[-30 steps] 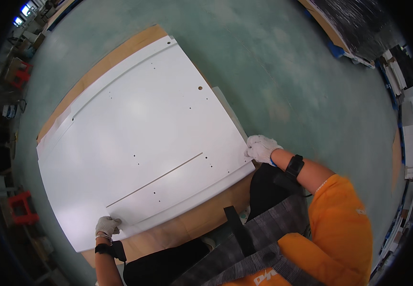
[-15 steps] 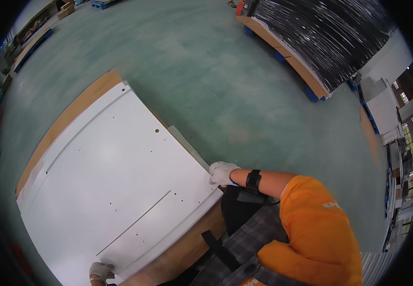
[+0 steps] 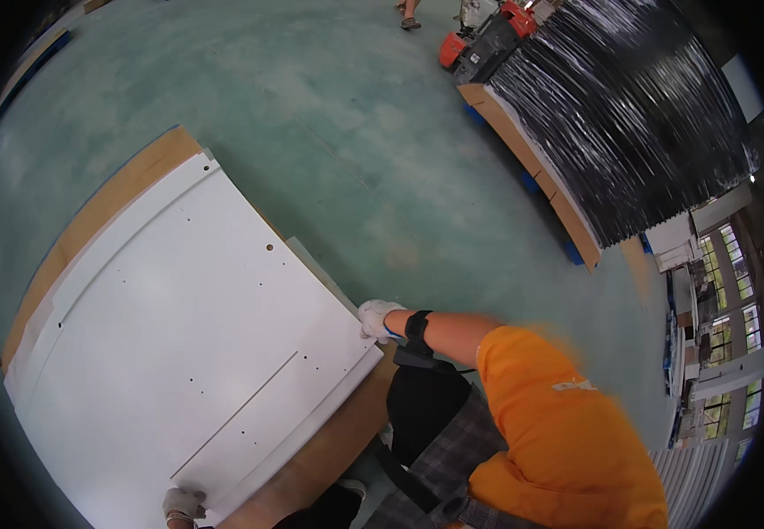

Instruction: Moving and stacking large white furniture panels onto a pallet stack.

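Note:
A large white panel [image 3: 179, 291] with drilled holes and one long thin slot lies on a brown board. My right hand [image 3: 378, 318], in a white glove, grips the panel's right-hand edge near its near right corner; its fingertips are partly hidden. Down at the lower left, my left hand [image 3: 185, 503], also gloved, is closed at the panel's near edge, close to the end of the slot. The brown board [image 3: 329, 454] shows along the panel's near and far sides. A pale strip [image 3: 316, 264] sticks out past the right-hand edge.
At the upper right, a stack wrapped in black film [image 3: 620, 115] stands on a blue pallet [image 3: 530, 182]. Beside it is a red and dark machine [image 3: 488, 44], with a person's foot [image 3: 410, 24] nearby. Another low pallet [image 3: 33, 70] sits at the far left.
My view has swung, so the panel sits further left in it and more of the red machine and the person's foot shows. Both hands keep their places on the panel.

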The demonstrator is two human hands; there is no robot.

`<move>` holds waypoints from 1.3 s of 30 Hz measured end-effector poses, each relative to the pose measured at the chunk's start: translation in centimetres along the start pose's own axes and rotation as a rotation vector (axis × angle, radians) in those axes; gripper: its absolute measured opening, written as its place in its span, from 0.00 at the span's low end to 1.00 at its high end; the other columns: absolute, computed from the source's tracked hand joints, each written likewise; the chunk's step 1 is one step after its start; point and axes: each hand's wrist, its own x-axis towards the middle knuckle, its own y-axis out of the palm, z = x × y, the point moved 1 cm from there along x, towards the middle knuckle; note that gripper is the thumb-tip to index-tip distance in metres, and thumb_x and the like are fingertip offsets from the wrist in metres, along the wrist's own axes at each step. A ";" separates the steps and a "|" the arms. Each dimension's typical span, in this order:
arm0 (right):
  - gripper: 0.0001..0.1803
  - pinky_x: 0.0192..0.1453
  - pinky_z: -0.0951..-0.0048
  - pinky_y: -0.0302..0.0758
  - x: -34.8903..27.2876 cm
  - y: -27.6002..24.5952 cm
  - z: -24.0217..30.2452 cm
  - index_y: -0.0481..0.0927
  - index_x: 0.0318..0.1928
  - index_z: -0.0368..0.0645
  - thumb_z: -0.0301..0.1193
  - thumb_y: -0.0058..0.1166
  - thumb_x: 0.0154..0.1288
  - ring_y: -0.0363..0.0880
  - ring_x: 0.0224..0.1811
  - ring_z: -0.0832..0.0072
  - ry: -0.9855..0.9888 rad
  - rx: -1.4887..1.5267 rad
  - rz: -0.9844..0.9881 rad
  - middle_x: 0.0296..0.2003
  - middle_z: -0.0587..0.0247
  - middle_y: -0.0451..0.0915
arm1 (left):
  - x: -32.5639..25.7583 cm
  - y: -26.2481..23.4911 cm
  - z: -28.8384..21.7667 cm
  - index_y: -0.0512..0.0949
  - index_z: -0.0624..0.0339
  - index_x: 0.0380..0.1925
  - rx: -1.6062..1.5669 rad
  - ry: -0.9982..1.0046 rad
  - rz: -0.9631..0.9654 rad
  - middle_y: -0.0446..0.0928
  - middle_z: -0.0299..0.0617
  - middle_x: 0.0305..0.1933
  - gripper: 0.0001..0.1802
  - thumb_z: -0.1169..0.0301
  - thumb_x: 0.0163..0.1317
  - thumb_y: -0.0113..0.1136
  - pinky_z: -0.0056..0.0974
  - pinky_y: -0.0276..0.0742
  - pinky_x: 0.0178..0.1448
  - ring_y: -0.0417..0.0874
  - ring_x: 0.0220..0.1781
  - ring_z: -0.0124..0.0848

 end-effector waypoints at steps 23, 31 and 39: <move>0.23 0.52 0.63 0.76 -11.7 -12.8 -32.9 0.77 0.55 0.40 0.41 0.49 0.66 0.81 0.45 0.62 0.163 0.448 0.166 0.45 0.55 0.81 | -26.2 -1.3 -21.5 0.78 0.62 0.44 -0.780 -0.302 -0.090 0.73 0.33 0.24 0.15 0.63 0.64 0.57 0.32 0.74 0.28 0.72 0.22 0.23; 0.20 0.38 0.67 0.78 -1.4 -31.1 -38.1 0.72 0.53 0.33 0.35 0.51 0.67 0.80 0.35 0.68 0.044 0.984 0.034 0.36 0.59 0.79 | -28.0 6.1 -38.8 0.78 0.63 0.44 -0.563 -0.388 -0.077 0.70 0.32 0.22 0.18 0.60 0.66 0.55 0.31 0.73 0.28 0.72 0.22 0.23; 0.17 0.33 0.69 0.78 5.3 -43.2 -29.9 0.75 0.49 0.34 0.34 0.53 0.66 0.78 0.31 0.72 0.062 0.776 0.099 0.33 0.60 0.78 | -26.2 8.9 -43.6 0.78 0.66 0.46 -0.752 -0.531 -0.177 0.72 0.35 0.22 0.24 0.55 0.64 0.57 0.33 0.72 0.27 0.73 0.22 0.26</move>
